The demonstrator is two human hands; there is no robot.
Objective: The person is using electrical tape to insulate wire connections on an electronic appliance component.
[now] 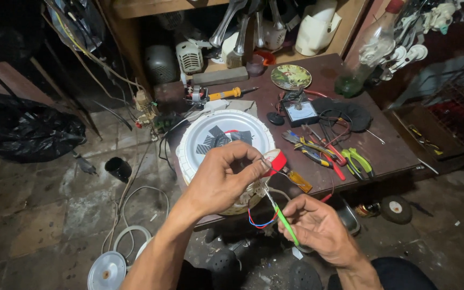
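Left hand point(221, 180): fingers pinched on thin wires over the near edge of a white round fan housing point(200, 134) on the wooden table point(393, 156). Right hand point(318, 225): fingers closed around a green-handled tool point(284, 221), near right. Red and blue wires point(259, 221) loop between the hands. Pliers point(323, 153) lie right.

Thin green-handled screwdriver point(284, 220) slants upward beside looped red-blue wires point(259, 221).
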